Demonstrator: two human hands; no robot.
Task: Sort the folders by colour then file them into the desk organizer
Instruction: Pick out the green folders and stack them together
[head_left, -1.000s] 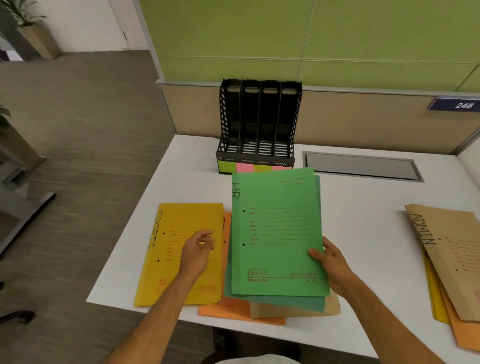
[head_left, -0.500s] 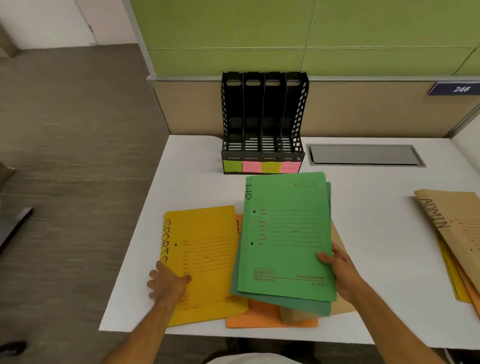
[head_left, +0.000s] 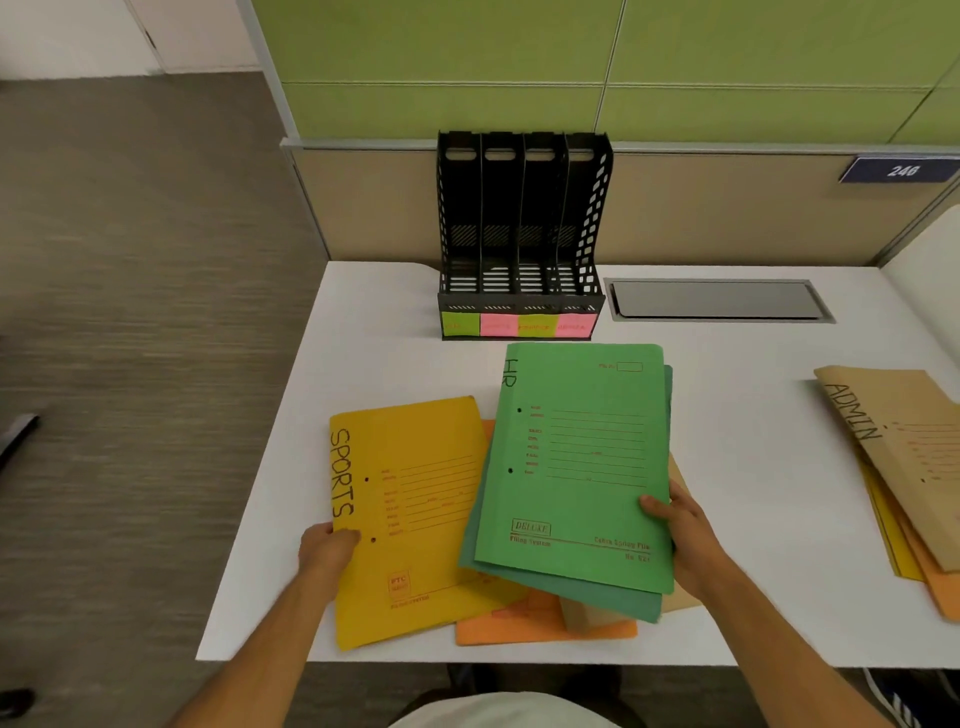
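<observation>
Yellow "SPORTS" folder (head_left: 410, 514): near the desk (head_left: 374, 322) front-left corner, left hand (head_left: 327, 551) gripping its left edge. Green "HR" folder (head_left: 582, 462): front-centre atop a mixed stack, right hand (head_left: 680, 535) pinching its right edge. Black organizer (head_left: 522, 234): back edge, four slots.

Bright, even overhead office light, soft shadows only. Mild glare on white desk (head_left: 727, 467). Wide-angle bend at frame edges, esp. upper right. Floor (head_left: 130, 312) at left smeared w/ motion blur; centre fairly sharp.
</observation>
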